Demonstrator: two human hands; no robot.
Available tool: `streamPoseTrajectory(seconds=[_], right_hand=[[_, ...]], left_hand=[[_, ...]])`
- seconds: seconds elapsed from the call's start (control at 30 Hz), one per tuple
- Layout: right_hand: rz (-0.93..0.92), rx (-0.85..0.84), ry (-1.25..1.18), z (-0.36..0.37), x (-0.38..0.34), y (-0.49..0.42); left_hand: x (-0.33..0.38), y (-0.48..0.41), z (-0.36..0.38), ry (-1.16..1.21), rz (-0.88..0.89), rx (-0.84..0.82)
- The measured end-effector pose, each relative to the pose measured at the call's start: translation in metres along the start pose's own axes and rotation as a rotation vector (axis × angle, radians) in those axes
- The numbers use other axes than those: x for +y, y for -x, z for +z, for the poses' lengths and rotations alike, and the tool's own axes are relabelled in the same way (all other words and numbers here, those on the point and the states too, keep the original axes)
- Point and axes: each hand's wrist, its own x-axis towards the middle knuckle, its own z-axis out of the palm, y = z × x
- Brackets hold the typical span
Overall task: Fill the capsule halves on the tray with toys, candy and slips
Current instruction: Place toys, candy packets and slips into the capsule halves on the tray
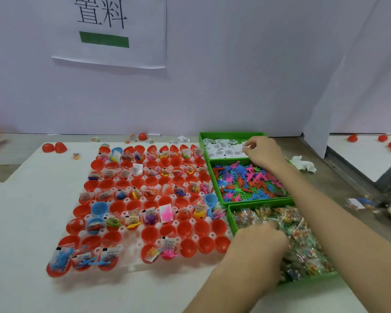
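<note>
A clear tray (131, 266) on the white table holds many red capsule halves (150, 234) and a few blue ones (99, 208); some contain packets and toys, others are empty. Three green bins stand to its right: white slips (221, 150) at the back, coloured plastic toys (246, 181) in the middle, candy packets (303, 245) in front. My right hand (263, 152) reaches over the slip bin, fingertips pinched at the slips. My left hand (257, 240) is down in the candy bin, fingers curled among the packets; what it holds is hidden.
Loose red capsule halves (54, 147) lie left of the tray, with stray candy packets (76, 156) near the back edge. A crumpled white tissue (304, 164) sits right of the bins. A paper sign (108, 30) hangs on the wall behind.
</note>
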Motion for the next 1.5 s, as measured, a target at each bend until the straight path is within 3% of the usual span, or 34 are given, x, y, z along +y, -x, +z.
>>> streamPoseTrajectory(seconds=[0.1, 0.23, 0.77, 0.87, 0.97, 1.23, 1.37, 1.5], right_hand=[[0.089, -0.107, 0.035, 0.01, 0.013, -0.018], [0.141, -0.048, -0.055, 0.01, 0.018, -0.026], [0.142, 0.002, -0.144, 0.013, 0.034, -0.031], [0.102, 0.165, -0.22, 0.013, 0.031, -0.025], [0.052, 0.284, -0.487, -0.001, 0.016, -0.008], [-0.218, 0.086, -1.198, -0.026, -0.035, 0.105], [-0.333, 0.068, -1.25, -0.03, -0.049, 0.137], [-0.437, 0.263, -1.057, -0.024, -0.059, 0.156]], left_hand=[[0.001, -0.002, 0.004, 0.078, -0.07, 0.002], [0.0, 0.002, 0.007, 0.133, -0.127, 0.014], [-0.008, 0.009, 0.023, 0.354, -0.008, 0.511], [-0.013, 0.014, 0.016, 0.588, -0.095, 0.558], [-0.018, 0.019, 0.003, 0.955, -0.213, 0.656], [-0.039, 0.024, -0.024, 1.305, -0.354, 0.9], [-0.044, 0.026, -0.029, 1.286, -0.392, 0.982], [-0.048, 0.026, -0.029, 1.274, -0.439, 1.084]])
